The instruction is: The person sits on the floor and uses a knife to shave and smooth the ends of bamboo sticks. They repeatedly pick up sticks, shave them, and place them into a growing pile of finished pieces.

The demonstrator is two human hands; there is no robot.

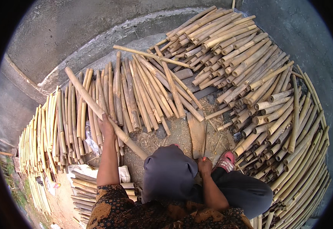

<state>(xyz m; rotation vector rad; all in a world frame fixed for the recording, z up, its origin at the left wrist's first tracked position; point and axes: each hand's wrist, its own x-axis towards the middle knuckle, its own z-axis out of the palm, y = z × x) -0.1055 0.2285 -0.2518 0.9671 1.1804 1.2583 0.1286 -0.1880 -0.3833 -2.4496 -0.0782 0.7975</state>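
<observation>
My left hand [107, 128] is closed around a long, thick bamboo pole [84, 92]. The pole slants from the upper left down to my dark-trousered knee [168, 171]. Near my other leg, my right hand [204, 167] grips the orange-red handle of a tool with a long, thin, dark blade [205, 137]. Seen almost edge-on, the blade does not show whether it is a saw or a knife. It points away from me, beside a flat wooden board [195, 135] on the ground, and is apart from the pole.
Cut bamboo poles [132, 91] lie side by side ahead and to the left. A tall bamboo stack [246, 57] rises at the right, against a grey wall [296, 34]. More short poles [84, 194] rest at lower left by a white sack [124, 173]. Shavings litter the ground [151, 139].
</observation>
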